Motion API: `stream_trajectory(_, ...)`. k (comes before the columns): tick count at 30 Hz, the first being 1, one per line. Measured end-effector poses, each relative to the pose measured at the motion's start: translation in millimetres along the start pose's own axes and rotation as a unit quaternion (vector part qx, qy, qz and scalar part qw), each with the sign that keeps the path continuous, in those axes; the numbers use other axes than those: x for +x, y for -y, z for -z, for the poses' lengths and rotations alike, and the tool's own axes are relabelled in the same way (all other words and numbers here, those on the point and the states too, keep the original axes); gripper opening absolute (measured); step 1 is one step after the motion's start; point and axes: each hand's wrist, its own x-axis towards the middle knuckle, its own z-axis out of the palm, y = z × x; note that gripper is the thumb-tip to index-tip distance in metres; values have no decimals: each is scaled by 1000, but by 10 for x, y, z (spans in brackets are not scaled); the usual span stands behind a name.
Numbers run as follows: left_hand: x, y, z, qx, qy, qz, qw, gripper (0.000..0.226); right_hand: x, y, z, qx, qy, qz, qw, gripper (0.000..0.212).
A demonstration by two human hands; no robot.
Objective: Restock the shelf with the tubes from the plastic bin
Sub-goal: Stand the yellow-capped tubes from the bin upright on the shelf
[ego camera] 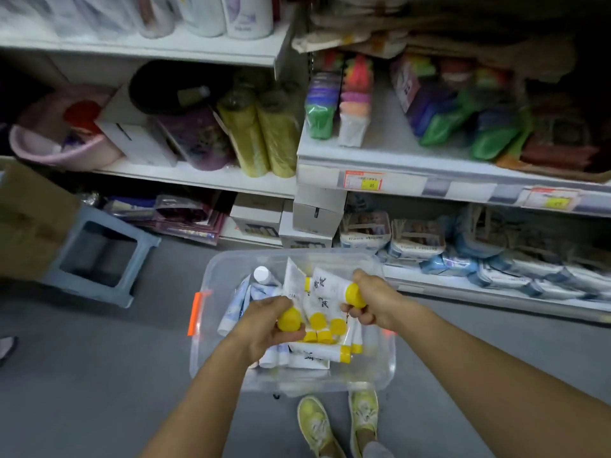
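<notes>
Down over clear plastic bin [211, 325] of white yellow-capped tubes [322, 350], left hand [269, 325] gripping one tube, right hand [373, 300] clutching another.

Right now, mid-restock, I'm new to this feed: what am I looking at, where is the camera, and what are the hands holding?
No machine here: a person works with two bare hands. The one picture comes from a camera worn on their head, looking forward and down. A clear plastic bin sits on the grey floor in front of stocked shelves; inside lie white tubes with yellow caps. The left hand grips one yellow-capped tube, the right hand grips a second tube, both over the bin. A blue stool stands to the left.
</notes>
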Motion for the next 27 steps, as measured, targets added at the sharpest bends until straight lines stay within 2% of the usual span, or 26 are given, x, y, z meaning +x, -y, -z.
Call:
stream_trajectory(3, -322, -212, -115, -23, 22, -38, 999, 14, -356, 175, -20, 90, 38, 42, 994, 38)
stream_trajectory(6, -566, -448, -211, -42, 7, -79, 996, 18, -740, 347, -22, 154, 98, 91, 979, 35)
stream_trajectory(10, -881, -741, -335, -73, -22, -165, 983, 15, -1198, 531, -5, 198, 161, 151, 955, 38)
stream_trajectory(13, -1155, -949, -412, -117, -9, -238, 964, 17, -1522, 670, -43, 204, 186, 200, 940, 37)
stream_trajectory(17, -1498, -1244, -531, -148, -1, -294, 944, 12, -1937, 829, -65, 167, 216, 252, 928, 41)
stream_trajectory(21, -1756, -1562, -670, -135, 1, -332, 934, 22, -2268, 1009, -9, 62, 205, 337, 917, 25)
stream_trajectory(24, -1910, -1797, -771, -78, -22, -366, 927, 33, -2452, 1164, 55, -43, 155, 388, 907, 25)
stream_trajectory(27, -2033, -2039, -910, -30, -24, -414, 910, 33, -2576, 1349, 113, -130, 51, 430, 892, 33)
